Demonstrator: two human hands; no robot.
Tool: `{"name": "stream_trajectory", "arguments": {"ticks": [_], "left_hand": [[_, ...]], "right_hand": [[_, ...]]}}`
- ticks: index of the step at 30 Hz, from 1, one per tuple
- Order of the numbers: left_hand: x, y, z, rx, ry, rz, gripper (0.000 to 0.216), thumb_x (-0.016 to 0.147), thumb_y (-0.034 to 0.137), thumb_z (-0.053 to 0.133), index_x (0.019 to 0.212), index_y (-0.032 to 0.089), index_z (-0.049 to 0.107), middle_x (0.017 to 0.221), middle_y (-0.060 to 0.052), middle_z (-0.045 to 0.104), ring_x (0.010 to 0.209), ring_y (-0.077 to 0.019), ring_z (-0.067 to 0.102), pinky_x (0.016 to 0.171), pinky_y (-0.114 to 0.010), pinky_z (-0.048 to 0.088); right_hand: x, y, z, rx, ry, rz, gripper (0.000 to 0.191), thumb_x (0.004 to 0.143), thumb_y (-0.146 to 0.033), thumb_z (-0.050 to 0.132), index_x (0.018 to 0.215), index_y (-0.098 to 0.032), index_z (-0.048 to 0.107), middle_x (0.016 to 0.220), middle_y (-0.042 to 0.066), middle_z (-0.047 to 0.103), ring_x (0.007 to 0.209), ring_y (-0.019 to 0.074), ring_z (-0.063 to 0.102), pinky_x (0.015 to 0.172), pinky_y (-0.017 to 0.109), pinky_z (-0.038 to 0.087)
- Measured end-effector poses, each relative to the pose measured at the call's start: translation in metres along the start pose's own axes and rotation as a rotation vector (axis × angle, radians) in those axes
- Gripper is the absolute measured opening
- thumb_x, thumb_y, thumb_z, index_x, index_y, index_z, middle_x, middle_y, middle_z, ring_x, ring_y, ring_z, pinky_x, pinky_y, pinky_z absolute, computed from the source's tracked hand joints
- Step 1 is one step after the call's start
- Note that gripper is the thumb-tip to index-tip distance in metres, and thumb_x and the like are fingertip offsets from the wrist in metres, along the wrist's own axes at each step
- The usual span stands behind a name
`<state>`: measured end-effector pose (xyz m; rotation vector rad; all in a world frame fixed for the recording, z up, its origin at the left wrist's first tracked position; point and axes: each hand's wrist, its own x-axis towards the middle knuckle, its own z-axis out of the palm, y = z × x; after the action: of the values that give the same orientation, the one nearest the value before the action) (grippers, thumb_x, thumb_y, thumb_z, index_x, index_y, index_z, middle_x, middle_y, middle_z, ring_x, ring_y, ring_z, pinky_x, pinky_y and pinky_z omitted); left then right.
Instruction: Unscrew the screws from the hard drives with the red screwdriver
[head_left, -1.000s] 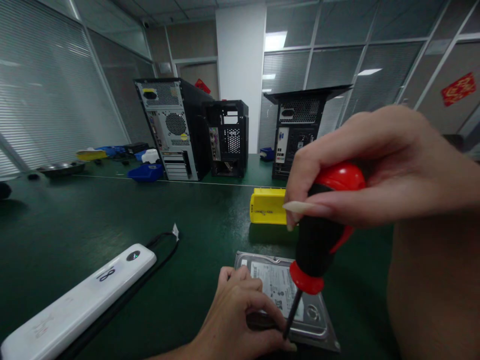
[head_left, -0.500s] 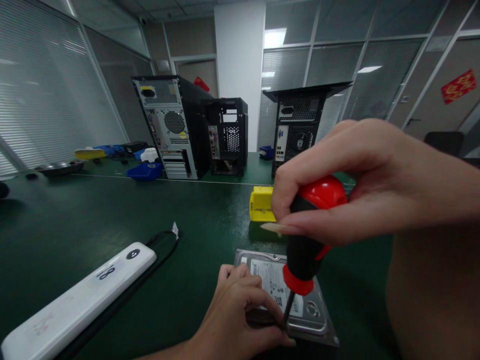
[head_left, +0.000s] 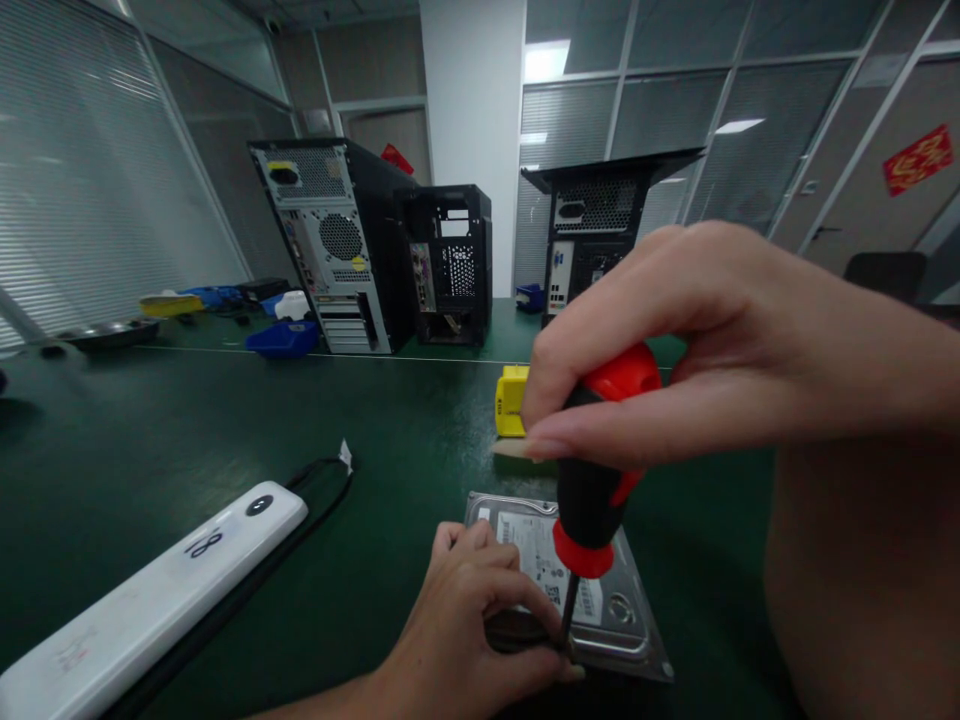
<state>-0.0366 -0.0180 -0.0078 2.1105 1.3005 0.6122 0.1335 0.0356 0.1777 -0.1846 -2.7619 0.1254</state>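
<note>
A silver hard drive [head_left: 628, 640] with a white label lies flat on the green table in front of me. My left hand [head_left: 480, 620] grips its left and near side, fingers curled over the label. The thumb and index finger of that hand come together at the tip of the screwdriver; anything small between them is hidden. My right hand [head_left: 697, 340] is closed around the red and black handle of a screwdriver [head_left: 589, 510]. Its shaft points down, slightly tilted, to the drive's near edge. The screw head under the tip cannot be seen.
A white power strip [head_left: 165, 590] with a black cable lies at left. Behind my right hand stands a yellow bin [head_left: 509, 402]. Computer cases [head_left: 386, 250] [head_left: 450, 270] [head_left: 592, 215] line the back, with a blue bin [head_left: 282, 339] and a metal tray [head_left: 109, 334] at back left.
The screwdriver handle has become a little more upright, and my right hand has shifted slightly left and turned with it. My left hand stays on the hard drive. The whole view has shifted slightly.
</note>
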Motion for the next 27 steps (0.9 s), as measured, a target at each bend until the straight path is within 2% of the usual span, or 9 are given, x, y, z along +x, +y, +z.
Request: {"name": "stream_trajectory", "arguments": {"ticks": [11, 16, 19, 23, 27], "left_hand": [[0.000, -0.005, 0.002, -0.044, 0.034, 0.013, 0.017, 0.063, 0.033, 0.085, 0.073, 0.027, 0.073, 0.090, 0.003, 0.068, 0.095, -0.0229, 0.050, 0.082, -0.033, 0.024], [-0.001, -0.002, 0.003, -0.022, 0.017, -0.008, 0.016, 0.065, 0.034, 0.083, 0.073, 0.025, 0.073, 0.084, 0.001, 0.066, 0.092, -0.0234, 0.050, 0.082, -0.035, 0.026], [0.000, -0.001, 0.003, -0.023, 0.017, -0.024, 0.014, 0.065, 0.032, 0.083, 0.072, 0.025, 0.073, 0.079, 0.001, 0.064, 0.090, -0.0234, 0.050, 0.081, -0.034, 0.027], [0.001, -0.001, 0.003, -0.044, 0.023, -0.016, 0.013, 0.066, 0.031, 0.081, 0.072, 0.023, 0.073, 0.075, 0.001, 0.063, 0.083, -0.0208, 0.050, 0.078, -0.032, 0.031], [0.000, -0.001, 0.004, -0.029, 0.043, 0.019, 0.014, 0.067, 0.033, 0.081, 0.074, 0.024, 0.073, 0.069, 0.002, 0.059, 0.079, -0.0194, 0.050, 0.077, -0.031, 0.031]], "right_hand": [[0.000, -0.004, -0.001, -0.157, 0.001, -0.007, 0.032, 0.093, -0.033, 0.052, 0.068, -0.021, 0.068, 0.053, -0.007, 0.056, 0.045, 0.0038, 0.046, 0.047, 0.017, 0.040], [0.006, -0.019, -0.004, -0.209, -0.079, 0.024, 0.053, 0.099, -0.041, 0.035, 0.064, -0.016, 0.066, 0.057, -0.006, 0.056, 0.048, 0.0014, 0.046, 0.048, 0.017, 0.038], [0.009, -0.025, -0.004, -0.225, -0.094, 0.024, 0.056, 0.099, -0.043, 0.029, 0.066, -0.015, 0.065, 0.058, -0.007, 0.054, 0.050, 0.0006, 0.044, 0.048, 0.016, 0.037], [0.004, -0.027, 0.001, -0.141, -0.074, 0.085, 0.048, 0.098, -0.039, 0.032, 0.075, -0.014, 0.065, 0.063, -0.007, 0.053, 0.053, 0.0019, 0.046, 0.047, 0.018, 0.039], [-0.007, -0.027, 0.005, 0.003, 0.011, 0.186, 0.034, 0.096, -0.037, 0.037, 0.086, -0.018, 0.063, 0.085, -0.007, 0.062, 0.071, 0.0045, 0.058, 0.063, 0.017, 0.049]]}}
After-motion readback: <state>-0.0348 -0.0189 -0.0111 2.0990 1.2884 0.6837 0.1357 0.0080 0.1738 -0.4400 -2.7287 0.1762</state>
